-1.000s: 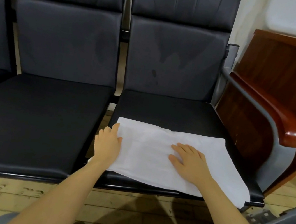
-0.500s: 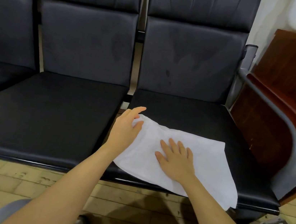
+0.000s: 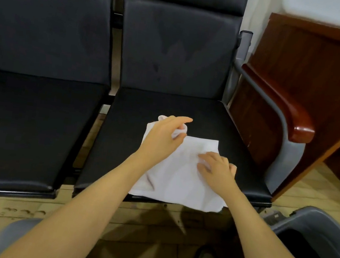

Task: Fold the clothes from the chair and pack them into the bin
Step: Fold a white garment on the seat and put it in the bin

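Left seat: a black padded chair seat (image 3: 27,123) with its dark backrest fills the left part of the view; nothing lies on it.
Gap: a narrow slot between the two seats shows the pale brick floor (image 3: 13,212) beneath.
Right seat: a second black chair (image 3: 167,107) of the same row, bearing the garment on the front half of its cushion.
Left hand: the left hand (image 3: 162,137) is raised over the far left corner of the garment; its thumb and curled fingers pinch a bunched fold of cloth, and the index finger points out straight to the right.
White cloth: the white cloth (image 3: 177,179) lies on the right seat, partly folded, its near edge hanging just over the front lip of the cushion; the lifted corner is carried over the flat part.
Right hand: the right hand (image 3: 216,170) rests palm down on the right side of the cloth, fingers bent at the knuckles and pressing it to the seat; whether they grip any cloth I cannot tell.
Armrest: a grey metal arm with a glossy reddish wooden cap (image 3: 285,113) stands at the right side of the seat.
Wooden panel: a dark brown board (image 3: 313,67) leans behind the armrest.
Bin: a grey bin (image 3: 320,224) with a dark inside stands on the floor at lower right, near the seat's front corner.
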Action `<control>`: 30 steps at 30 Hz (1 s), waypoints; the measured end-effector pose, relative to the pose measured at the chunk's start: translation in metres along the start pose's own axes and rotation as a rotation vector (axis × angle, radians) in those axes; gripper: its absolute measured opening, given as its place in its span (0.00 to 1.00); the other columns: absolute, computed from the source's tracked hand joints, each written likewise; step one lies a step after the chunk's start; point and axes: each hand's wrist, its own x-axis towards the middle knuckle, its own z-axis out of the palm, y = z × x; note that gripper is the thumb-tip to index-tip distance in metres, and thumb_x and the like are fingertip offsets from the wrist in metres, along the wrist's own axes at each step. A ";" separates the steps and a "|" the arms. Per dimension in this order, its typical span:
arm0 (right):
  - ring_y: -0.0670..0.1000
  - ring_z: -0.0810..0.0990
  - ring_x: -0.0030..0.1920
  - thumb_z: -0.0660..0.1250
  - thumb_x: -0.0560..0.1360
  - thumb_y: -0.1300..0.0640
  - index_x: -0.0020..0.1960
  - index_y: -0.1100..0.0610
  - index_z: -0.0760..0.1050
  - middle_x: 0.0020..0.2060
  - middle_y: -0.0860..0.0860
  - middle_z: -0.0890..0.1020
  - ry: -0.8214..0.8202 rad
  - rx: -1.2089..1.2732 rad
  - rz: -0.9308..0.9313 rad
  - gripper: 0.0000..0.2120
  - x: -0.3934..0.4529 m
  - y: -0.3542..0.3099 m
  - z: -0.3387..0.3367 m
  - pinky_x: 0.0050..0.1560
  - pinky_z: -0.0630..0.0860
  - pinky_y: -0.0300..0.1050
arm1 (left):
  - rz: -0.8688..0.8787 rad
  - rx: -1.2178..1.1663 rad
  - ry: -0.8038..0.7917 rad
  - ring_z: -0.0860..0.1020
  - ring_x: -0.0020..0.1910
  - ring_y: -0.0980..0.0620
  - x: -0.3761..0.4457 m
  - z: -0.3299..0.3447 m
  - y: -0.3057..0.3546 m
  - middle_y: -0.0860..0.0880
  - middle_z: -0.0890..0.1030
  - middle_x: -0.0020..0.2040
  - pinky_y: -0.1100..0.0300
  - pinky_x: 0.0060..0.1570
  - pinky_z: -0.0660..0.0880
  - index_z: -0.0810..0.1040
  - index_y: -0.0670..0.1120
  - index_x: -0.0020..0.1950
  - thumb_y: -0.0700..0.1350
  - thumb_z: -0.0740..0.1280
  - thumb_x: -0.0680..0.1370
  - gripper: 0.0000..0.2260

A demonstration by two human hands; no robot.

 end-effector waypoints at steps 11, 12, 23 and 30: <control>0.43 0.73 0.54 0.56 0.82 0.54 0.64 0.53 0.72 0.59 0.49 0.74 0.243 0.705 0.129 0.13 0.003 0.021 0.001 0.51 0.68 0.31 | 0.004 -0.097 -0.084 0.77 0.47 0.53 0.021 0.058 0.027 0.52 0.81 0.47 0.59 0.57 0.72 0.75 0.47 0.64 0.40 0.66 0.77 0.15; 0.42 0.73 0.51 0.56 0.82 0.55 0.61 0.54 0.73 0.57 0.50 0.75 0.299 0.736 0.144 0.11 0.003 0.022 -0.001 0.47 0.66 0.28 | -0.014 -0.117 -0.151 0.76 0.49 0.54 0.020 0.062 0.029 0.53 0.80 0.49 0.65 0.58 0.70 0.74 0.48 0.66 0.41 0.66 0.78 0.16; 0.52 0.74 0.58 0.64 0.77 0.48 0.66 0.53 0.69 0.55 0.50 0.78 0.385 0.486 0.339 0.19 0.027 0.012 0.002 0.64 0.60 0.50 | -0.288 0.230 -0.239 0.68 0.62 0.52 0.017 0.042 -0.015 0.52 0.73 0.62 0.60 0.59 0.60 0.74 0.51 0.65 0.49 0.60 0.81 0.13; 0.52 0.69 0.68 0.55 0.81 0.48 0.70 0.51 0.68 0.68 0.50 0.71 0.158 0.402 0.018 0.19 0.039 -0.006 -0.007 0.70 0.63 0.50 | -0.210 0.408 -0.419 0.62 0.71 0.54 0.002 0.039 -0.042 0.56 0.68 0.71 0.58 0.66 0.59 0.69 0.53 0.70 0.51 0.52 0.83 0.17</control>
